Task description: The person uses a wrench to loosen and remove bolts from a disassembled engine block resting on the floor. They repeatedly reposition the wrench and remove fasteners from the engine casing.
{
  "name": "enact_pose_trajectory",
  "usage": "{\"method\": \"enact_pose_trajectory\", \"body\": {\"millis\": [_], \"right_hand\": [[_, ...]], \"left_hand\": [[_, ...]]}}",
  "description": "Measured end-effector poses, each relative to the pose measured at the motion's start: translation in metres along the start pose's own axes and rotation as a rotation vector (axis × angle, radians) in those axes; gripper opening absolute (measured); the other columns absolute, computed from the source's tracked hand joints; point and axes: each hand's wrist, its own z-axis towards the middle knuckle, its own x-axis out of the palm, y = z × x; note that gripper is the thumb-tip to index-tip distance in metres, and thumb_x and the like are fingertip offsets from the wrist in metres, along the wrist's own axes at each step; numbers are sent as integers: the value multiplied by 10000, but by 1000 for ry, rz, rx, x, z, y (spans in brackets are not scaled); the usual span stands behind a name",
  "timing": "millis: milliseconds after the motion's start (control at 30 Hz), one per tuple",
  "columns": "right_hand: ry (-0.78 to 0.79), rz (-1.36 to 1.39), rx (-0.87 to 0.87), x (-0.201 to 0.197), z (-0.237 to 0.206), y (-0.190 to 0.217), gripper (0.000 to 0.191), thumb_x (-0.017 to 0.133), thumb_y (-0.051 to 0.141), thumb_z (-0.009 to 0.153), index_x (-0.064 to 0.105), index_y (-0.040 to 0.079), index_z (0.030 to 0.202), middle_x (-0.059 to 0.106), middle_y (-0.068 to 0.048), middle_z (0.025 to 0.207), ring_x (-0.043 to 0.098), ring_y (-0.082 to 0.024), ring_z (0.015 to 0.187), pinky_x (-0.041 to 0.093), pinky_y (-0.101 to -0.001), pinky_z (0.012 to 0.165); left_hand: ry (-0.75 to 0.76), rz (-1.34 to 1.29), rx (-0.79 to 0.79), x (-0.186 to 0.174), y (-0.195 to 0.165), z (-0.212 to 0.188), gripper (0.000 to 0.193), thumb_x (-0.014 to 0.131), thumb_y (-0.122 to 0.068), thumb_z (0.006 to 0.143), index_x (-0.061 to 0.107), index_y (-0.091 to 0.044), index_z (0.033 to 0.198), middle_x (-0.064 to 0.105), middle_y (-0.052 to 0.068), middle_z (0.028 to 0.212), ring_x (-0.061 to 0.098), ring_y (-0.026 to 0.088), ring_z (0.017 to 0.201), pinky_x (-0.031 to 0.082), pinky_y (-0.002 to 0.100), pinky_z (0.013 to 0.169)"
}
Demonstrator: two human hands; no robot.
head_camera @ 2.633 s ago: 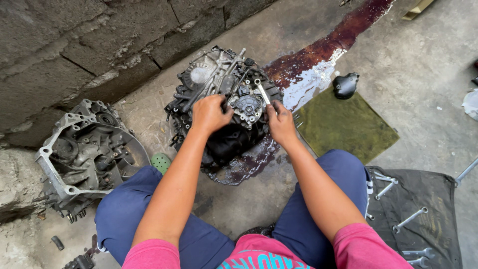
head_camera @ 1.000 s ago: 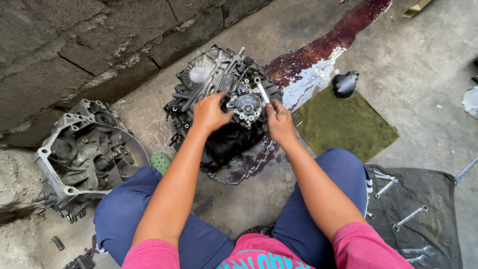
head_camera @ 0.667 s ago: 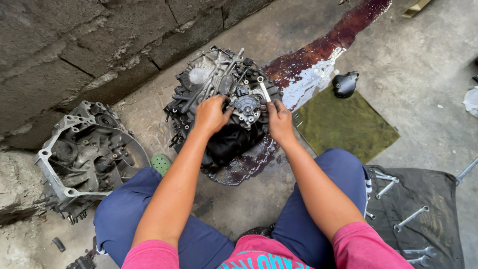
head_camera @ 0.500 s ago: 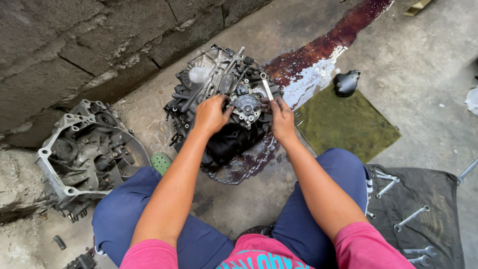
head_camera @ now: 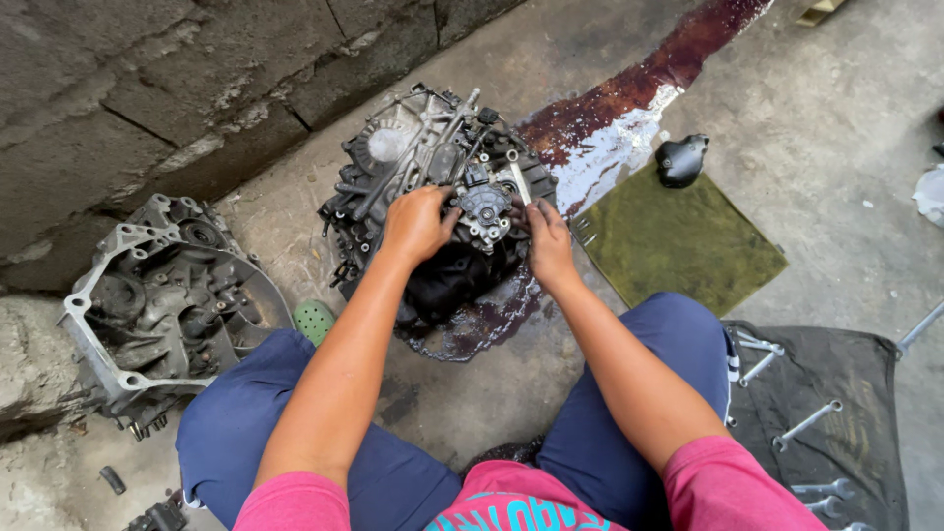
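Observation:
A dark, oily gearbox unit (head_camera: 413, 167) stands on the concrete floor between my knees, in a puddle of dark red oil (head_camera: 629, 108). My left hand (head_camera: 416, 224) rests on its top, fingers curled against a small round grey part (head_camera: 486, 205) at the middle. My right hand (head_camera: 549, 242) grips the right side of that same part, next to a short silver tool or shaft (head_camera: 518, 175) that sticks up behind my fingers. What my fingertips pinch is hidden.
A detached gearbox housing (head_camera: 157, 305) lies at the left by a block wall (head_camera: 147, 79). A green cloth (head_camera: 678, 236) with a black cap (head_camera: 680, 159) lies right of the unit. Several wrenches sit on a dark cloth (head_camera: 836, 413) at the lower right.
Both hands have stayed on the small grey part with only slight shifts of the fingers. The silver tool by my right hand has tilted a little.

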Motion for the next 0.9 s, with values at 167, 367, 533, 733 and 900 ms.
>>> {"method": "enact_pose_trajectory", "body": {"millis": [167, 367, 533, 733, 900], "right_hand": [[28, -68, -51, 1, -5, 2, 352, 470, 221, 1095, 632, -52, 1246, 714, -102, 1159, 650, -154, 1028, 518, -298, 952], [51, 7, -25, -2, -4, 5, 317, 479, 200, 1079, 606, -45, 1236, 704, -107, 1227, 666, -162, 1070, 515, -312, 985], [78, 112, -53, -4, -3, 5, 273, 484, 193, 1143, 536, -59, 1051, 714, -152, 1322, 681, -210, 1118, 543, -358, 1035], [55, 198, 45, -2, 0, 13, 288, 458, 212, 1075, 598, -1, 1210, 673, -148, 1256, 676, -199, 1105, 532, -339, 1001], [-10, 128, 85, 0, 17, 16, 323, 447, 282, 1094, 564, -12, 1163, 705, -149, 1173, 700, -195, 954, 593, -347, 872]], "left_hand": [[-17, 14, 1, 0, 0, -1, 344, 746, -245, 873, 750, -45, 1152, 735, 183, 1050, 689, 396, 975, 536, 478, 877], [-32, 6, 6, -1, -3, -1, 333, 752, -242, 853, 764, -54, 1128, 736, 175, 1024, 688, 394, 943, 535, 479, 846], [-33, 26, -3, 0, -5, -5, 331, 749, -250, 875, 757, -49, 1138, 738, 173, 1024, 692, 394, 942, 541, 475, 841], [-33, 10, 7, -1, -5, -1, 346, 751, -245, 864, 752, -43, 1144, 737, 178, 1017, 693, 397, 923, 544, 477, 839], [-19, 6, -29, 0, -6, -3, 343, 749, -252, 871, 754, -50, 1148, 737, 178, 1017, 693, 397, 926, 541, 479, 839]]}}
